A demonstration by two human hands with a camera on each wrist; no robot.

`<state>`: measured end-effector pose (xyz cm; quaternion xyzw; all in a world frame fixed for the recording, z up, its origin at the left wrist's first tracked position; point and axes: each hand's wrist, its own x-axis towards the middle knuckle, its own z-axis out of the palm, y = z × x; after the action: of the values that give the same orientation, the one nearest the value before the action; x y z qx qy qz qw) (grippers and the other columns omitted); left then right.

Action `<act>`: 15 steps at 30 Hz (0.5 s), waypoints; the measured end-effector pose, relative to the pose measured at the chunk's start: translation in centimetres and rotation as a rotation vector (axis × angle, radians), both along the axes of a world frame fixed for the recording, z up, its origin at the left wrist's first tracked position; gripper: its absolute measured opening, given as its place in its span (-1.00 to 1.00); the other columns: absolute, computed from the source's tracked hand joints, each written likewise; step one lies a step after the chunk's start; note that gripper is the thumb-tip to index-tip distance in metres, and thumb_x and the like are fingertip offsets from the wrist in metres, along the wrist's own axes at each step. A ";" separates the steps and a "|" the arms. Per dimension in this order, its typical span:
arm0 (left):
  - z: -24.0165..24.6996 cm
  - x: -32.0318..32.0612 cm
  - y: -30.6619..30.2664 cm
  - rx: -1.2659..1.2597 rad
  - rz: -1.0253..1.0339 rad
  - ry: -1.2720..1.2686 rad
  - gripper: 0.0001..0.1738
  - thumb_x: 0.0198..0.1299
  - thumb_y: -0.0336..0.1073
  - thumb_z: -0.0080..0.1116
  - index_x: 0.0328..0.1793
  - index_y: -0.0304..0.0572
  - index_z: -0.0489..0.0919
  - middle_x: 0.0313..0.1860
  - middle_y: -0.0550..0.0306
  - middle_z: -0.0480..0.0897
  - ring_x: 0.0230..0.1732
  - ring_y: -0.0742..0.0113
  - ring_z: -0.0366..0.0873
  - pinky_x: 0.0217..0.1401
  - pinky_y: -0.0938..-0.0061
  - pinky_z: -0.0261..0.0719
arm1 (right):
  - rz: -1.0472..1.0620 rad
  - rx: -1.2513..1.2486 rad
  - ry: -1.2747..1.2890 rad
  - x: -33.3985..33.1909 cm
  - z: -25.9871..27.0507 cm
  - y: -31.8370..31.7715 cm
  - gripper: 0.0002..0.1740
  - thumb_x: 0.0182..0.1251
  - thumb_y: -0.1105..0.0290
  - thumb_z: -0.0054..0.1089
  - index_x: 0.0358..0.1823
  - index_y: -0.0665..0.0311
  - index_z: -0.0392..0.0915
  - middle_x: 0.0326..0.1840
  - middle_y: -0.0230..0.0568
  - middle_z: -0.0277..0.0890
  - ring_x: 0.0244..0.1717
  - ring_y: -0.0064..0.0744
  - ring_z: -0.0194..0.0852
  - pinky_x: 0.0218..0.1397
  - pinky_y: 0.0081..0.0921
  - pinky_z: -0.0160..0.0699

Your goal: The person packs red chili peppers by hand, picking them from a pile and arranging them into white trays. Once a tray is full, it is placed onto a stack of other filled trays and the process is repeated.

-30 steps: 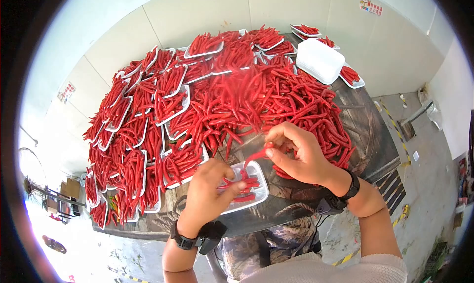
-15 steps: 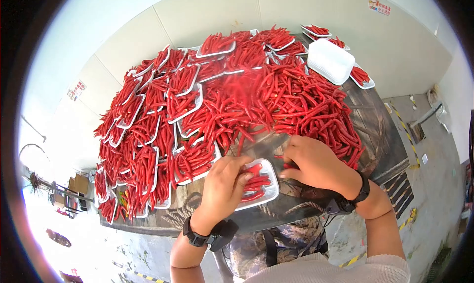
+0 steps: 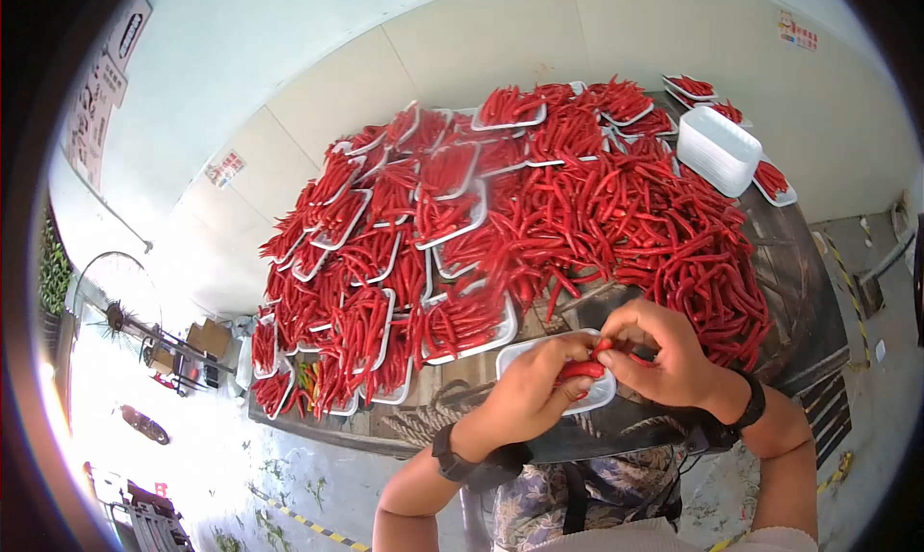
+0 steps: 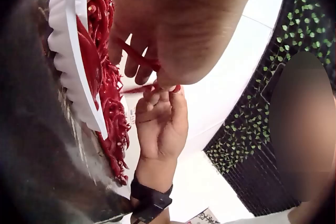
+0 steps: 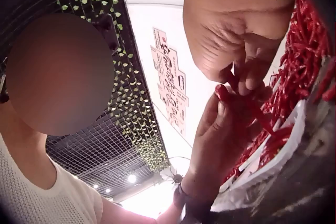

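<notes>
Both hands meet over a white foam tray (image 3: 520, 352) near the table's front edge. My left hand (image 3: 525, 393) grips red chili peppers (image 3: 582, 370), seen between its fingers and thumb. Close against it, my right hand (image 3: 669, 359) pinches a red chili with thumb and fingers. In the left wrist view a chili (image 4: 137, 56) crosses the left fingers, and the right hand (image 4: 161, 127) is right beside them. In the right wrist view a red chili end (image 5: 221, 92) sticks up at the left thumb. More chilies (image 4: 90, 61) lie in the tray, partly hidden by the hands.
A large heap of loose red chilies (image 3: 664, 225) lies beyond the hands. Filled white trays (image 3: 452, 227) are stacked on the left. Empty white trays (image 3: 717, 153) form a stack at the back right. Rope (image 3: 433, 419) lies along the table's front edge.
The right hand held a chili over the tray, then moved to the tray's right side; now it is against the left hand. The left hand has lifted chilies. The head view has shifted left.
</notes>
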<state>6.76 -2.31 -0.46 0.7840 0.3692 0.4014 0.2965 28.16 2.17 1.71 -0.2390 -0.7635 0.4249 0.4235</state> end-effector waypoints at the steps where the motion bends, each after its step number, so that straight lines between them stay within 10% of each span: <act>1: -0.2 0.0 -0.5 -0.099 0.022 0.019 -0.64 0.18 -0.49 0.29 0.03 -0.25 0.39 0.01 -0.21 0.63 -0.02 -0.17 0.66 -0.02 0.19 0.62 | 0.011 0.005 0.007 -0.1 -0.3 -0.1 -0.80 0.29 0.47 0.33 -0.14 0.36 0.50 -0.28 -0.28 0.60 -0.30 -0.65 0.58 -0.24 -0.61 0.55; 5: 0.1 -0.1 -0.2 -0.013 0.064 0.075 -0.63 0.19 -0.53 0.24 0.10 -0.28 0.39 -0.07 -0.20 0.64 -0.07 -0.17 0.67 -0.06 0.16 0.62 | 0.052 -0.194 0.097 -0.1 -0.6 0.3 -0.78 0.29 0.44 0.35 -0.13 0.34 0.51 -0.27 -0.21 0.58 -0.27 -0.53 0.62 -0.20 -0.56 0.56; 8: 0.3 0.0 -0.1 0.034 0.159 0.063 -0.53 0.19 -0.59 0.15 0.25 -0.30 0.40 -0.08 -0.19 0.62 -0.07 -0.22 0.64 -0.06 0.16 0.61 | -0.156 0.291 -0.291 0.9 -0.1 1.2 -0.74 0.17 0.36 0.38 -0.18 0.30 0.54 -0.21 -0.08 0.50 -0.15 -0.11 0.53 -0.06 -0.22 0.51; 11: 0.0 -0.6 0.7 0.221 0.188 0.181 -0.64 0.34 -0.53 0.11 0.24 -0.29 0.43 -0.01 -0.15 0.59 -0.16 -0.07 0.65 -0.08 0.24 0.60 | -0.364 0.539 -0.886 2.7 -0.1 0.8 -0.72 0.11 0.30 0.44 -0.24 0.27 0.58 -0.25 -0.17 0.44 -0.14 -0.13 0.44 -0.06 -0.27 0.41; 15: 0.2 -0.5 0.6 0.181 0.180 0.192 -0.70 0.38 -0.49 0.06 0.22 -0.30 0.46 -0.08 -0.13 0.61 -0.18 -0.09 0.63 -0.08 0.23 0.58 | -0.282 0.630 -1.004 3.1 -0.8 1.3 -0.82 0.12 0.35 0.33 -0.29 0.23 0.56 -0.26 -0.17 0.48 -0.17 -0.13 0.45 -0.07 -0.22 0.39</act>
<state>6.29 -1.73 -0.28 0.8060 0.4269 0.3812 0.1507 31.24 3.45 0.93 -0.3724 -0.9199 -0.0460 0.1143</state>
